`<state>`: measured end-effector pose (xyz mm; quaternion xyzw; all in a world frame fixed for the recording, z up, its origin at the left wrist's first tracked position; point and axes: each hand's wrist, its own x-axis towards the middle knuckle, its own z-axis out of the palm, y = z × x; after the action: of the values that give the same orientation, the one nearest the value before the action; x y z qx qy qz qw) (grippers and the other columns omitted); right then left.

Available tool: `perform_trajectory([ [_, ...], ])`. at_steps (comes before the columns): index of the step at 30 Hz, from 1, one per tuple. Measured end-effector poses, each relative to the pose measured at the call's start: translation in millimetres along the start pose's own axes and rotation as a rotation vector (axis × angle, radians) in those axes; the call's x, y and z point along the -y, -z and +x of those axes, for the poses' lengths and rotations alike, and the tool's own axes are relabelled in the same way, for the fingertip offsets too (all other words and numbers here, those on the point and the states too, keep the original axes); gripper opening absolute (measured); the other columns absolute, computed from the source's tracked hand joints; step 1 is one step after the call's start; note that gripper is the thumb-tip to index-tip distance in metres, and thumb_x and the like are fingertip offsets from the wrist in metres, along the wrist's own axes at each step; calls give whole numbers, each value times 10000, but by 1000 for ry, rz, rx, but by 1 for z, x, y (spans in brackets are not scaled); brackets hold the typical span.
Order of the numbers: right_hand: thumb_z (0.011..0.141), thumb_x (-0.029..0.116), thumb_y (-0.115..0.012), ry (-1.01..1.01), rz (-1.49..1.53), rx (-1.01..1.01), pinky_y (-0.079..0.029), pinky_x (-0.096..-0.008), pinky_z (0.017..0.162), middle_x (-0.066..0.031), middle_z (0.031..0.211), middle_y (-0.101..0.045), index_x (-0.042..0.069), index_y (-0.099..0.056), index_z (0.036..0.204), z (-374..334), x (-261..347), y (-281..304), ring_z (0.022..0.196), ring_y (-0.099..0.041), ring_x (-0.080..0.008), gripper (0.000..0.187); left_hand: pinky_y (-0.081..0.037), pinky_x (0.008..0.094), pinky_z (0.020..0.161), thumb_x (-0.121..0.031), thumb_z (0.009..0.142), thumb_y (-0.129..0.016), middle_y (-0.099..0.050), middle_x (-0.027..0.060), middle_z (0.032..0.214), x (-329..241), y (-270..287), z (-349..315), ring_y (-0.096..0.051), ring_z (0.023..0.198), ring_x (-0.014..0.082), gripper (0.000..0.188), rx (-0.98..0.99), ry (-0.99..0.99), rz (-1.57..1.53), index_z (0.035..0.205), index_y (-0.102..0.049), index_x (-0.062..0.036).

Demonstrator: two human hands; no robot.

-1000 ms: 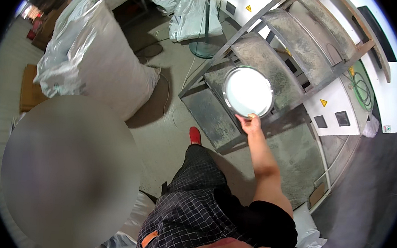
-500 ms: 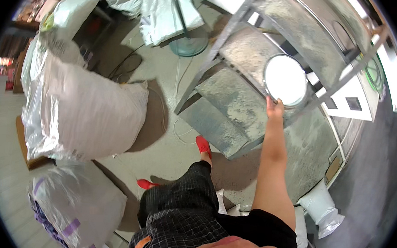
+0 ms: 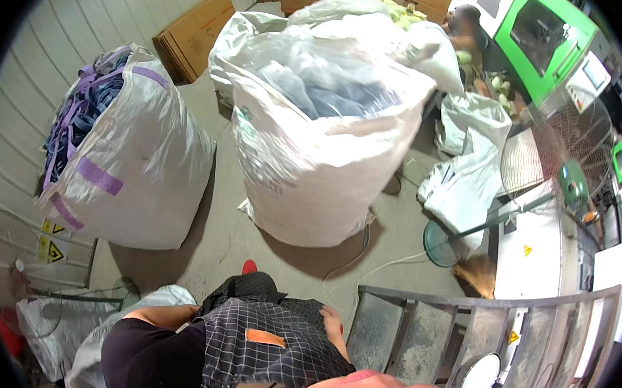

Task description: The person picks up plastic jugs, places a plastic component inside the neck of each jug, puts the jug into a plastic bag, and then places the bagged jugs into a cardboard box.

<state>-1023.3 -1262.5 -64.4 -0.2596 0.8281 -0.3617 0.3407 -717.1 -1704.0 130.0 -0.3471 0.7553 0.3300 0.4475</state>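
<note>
My right hand [image 3: 331,319] hangs beside the dark checked apron [image 3: 301,337], its fingers loosely stretched along the cloth and nothing visible in them. The left forearm [image 3: 167,316] reaches behind the apron, which hides my left hand. On the metal steps [image 3: 423,339] at the lower right rests a round white-faced object with a dark metal rim [image 3: 480,377], apart from my hands. Ahead stands a large white woven sack [image 3: 311,187], open at the top, with clear plastic and bluish material inside.
To the left, another sack [image 3: 146,182] bulges with dark blue and purple strips. A floor fan [image 3: 559,157], pale sacks [image 3: 463,183] and a green-framed machine [image 3: 545,37] stand at the right. Another person [image 3: 470,36] is in the back. Flattened cardboard [image 3: 196,34] leans on the wall.
My view has swung left, toward the sacks. The right hand has let go of the round white-faced object and come down beside the apron. That object remains on the metal steps.
</note>
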Motion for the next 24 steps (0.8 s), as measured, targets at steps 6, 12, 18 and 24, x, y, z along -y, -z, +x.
perform_trajectory([
  [6,950,134,-572,-114,784,-402,-525,-266,663,-102,1031,-680,13,-554,1223,105,315,107,806,-644,-143,299,-510,436,859,-281,758,-662,-684,179,1071,37,172,101,-648,1016,343,490,-117,-228,235,1205,-621,-84],
  [12,951,8,-511,192,421,-923,-501,-251,674,-53,927,-642,12,-600,1072,201,492,233,783,-601,-120,150,-514,425,815,-280,836,-624,-682,142,1000,-51,433,75,-655,928,329,374,-504,-580,-12,1134,-600,-54],
  [18,960,16,-509,397,279,-894,-504,-253,686,-81,910,-661,-21,-603,1078,359,647,289,761,-597,-116,155,-499,426,860,-249,832,-649,-658,142,1103,-54,672,70,-632,1008,326,421,-550,-630,227,1214,-562,-94],
  [24,958,62,-539,587,245,-583,-506,-254,713,-81,933,-660,-20,-610,1081,592,800,269,800,-614,-120,164,-475,437,882,-215,780,-693,-645,128,1025,18,919,50,-601,1036,310,395,-1014,-389,579,1135,-581,-84],
])
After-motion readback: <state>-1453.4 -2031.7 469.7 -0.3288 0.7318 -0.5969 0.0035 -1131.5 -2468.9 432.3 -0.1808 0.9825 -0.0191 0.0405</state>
